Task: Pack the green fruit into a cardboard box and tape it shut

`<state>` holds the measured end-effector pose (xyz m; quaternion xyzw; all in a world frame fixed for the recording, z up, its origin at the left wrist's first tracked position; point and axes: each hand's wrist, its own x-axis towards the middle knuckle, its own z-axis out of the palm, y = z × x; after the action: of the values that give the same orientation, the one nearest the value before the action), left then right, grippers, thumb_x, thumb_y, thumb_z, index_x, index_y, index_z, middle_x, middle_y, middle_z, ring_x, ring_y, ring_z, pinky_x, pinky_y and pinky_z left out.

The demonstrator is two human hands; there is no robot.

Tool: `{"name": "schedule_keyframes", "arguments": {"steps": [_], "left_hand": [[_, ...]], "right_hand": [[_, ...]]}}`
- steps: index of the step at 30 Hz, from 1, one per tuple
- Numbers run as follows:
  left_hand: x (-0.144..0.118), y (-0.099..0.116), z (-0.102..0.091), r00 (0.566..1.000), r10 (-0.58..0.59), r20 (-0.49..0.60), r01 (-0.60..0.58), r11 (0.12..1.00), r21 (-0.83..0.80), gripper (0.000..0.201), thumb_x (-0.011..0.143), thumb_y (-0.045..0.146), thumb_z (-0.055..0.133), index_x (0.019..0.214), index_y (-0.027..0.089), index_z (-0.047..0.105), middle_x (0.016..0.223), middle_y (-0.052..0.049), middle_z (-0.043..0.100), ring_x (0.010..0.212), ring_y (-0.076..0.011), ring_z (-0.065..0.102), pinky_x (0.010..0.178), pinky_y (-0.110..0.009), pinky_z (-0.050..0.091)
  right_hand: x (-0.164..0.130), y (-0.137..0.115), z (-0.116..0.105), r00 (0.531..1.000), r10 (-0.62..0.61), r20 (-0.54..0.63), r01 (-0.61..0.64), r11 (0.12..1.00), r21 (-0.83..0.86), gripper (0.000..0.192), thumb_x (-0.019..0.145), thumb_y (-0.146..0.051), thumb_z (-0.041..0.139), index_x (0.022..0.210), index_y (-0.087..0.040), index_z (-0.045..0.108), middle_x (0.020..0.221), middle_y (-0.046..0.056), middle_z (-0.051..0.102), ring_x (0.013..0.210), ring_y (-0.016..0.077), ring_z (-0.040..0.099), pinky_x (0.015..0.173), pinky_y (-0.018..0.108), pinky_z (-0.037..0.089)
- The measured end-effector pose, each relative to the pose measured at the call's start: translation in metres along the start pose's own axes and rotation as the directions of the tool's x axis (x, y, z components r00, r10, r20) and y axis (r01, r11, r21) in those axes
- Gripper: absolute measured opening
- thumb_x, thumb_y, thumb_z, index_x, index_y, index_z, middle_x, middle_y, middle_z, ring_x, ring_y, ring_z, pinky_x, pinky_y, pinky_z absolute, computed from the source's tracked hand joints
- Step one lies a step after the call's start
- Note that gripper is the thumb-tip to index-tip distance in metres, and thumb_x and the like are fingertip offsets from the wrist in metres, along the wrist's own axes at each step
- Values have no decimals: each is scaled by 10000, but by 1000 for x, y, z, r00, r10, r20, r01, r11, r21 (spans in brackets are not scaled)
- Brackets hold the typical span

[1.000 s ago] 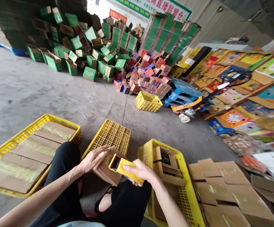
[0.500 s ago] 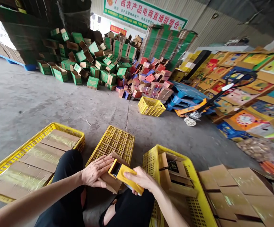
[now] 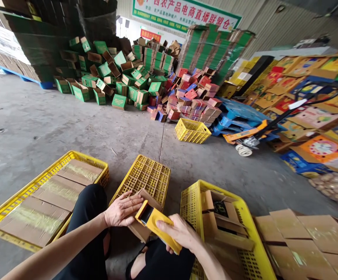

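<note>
The left hand (image 3: pixel 122 210) presses a cardboard box (image 3: pixel 145 217) while the right hand (image 3: pixel 180 234) grips a yellow tape dispenser (image 3: pixel 157 225).

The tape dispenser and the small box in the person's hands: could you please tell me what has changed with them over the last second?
The left hand, first curled around the brown cardboard box, now lies flatter on its top. The right hand has kept its grip on the yellow tape dispenser, its head against the box. The yellow crates beside the person have not moved; the apparent drift is the camera's.
</note>
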<state>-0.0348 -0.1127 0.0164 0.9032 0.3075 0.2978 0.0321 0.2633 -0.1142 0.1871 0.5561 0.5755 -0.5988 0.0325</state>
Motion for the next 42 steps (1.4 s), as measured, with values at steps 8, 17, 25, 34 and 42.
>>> {"name": "schedule_keyframes", "arguments": {"steps": [8,17,25,34,42], "left_hand": [[-8,-1,6,1000,16,-22,-15,999,29,614,1088,441,398,1668,251,335,1591,-106,534,1505,-275,476,1305,-510,239],[-14,-6,-6,996,-57,-65,59,998,20,601,1111,425,402,1683,273,294,1611,-100,513,1523,-271,448,1307,-512,244],[5,18,-37,996,40,86,-45,997,56,778,1059,627,464,1700,259,224,1650,-121,453,1538,-308,419,1323,-540,189],[46,35,-26,943,177,282,-141,979,-145,1031,1013,740,436,1710,142,-32,1722,-186,266,1600,-342,268,1305,-478,282],[36,23,-21,925,189,329,-126,971,-203,1088,977,764,495,1713,156,-26,1748,-173,173,1612,-360,216,1315,-490,247]], "right_hand": [[-6,-1,3,1000,18,-11,-18,1000,-9,463,928,-673,600,856,-215,600,545,-7,679,434,149,649,416,193,453],[-28,16,-12,987,102,-120,-103,995,1,484,879,-677,666,901,-203,570,539,-11,675,472,154,680,426,172,448],[-30,21,-16,992,74,-100,-75,997,-12,535,849,-721,684,858,-201,558,554,1,696,448,143,673,401,160,406],[-33,13,-28,997,55,-57,-59,996,-74,540,841,-730,688,823,-203,572,515,-10,673,425,142,652,399,170,407],[-22,22,-30,996,85,-16,-86,994,-69,545,850,-747,636,834,-208,557,564,8,706,427,138,649,395,176,400]]}}
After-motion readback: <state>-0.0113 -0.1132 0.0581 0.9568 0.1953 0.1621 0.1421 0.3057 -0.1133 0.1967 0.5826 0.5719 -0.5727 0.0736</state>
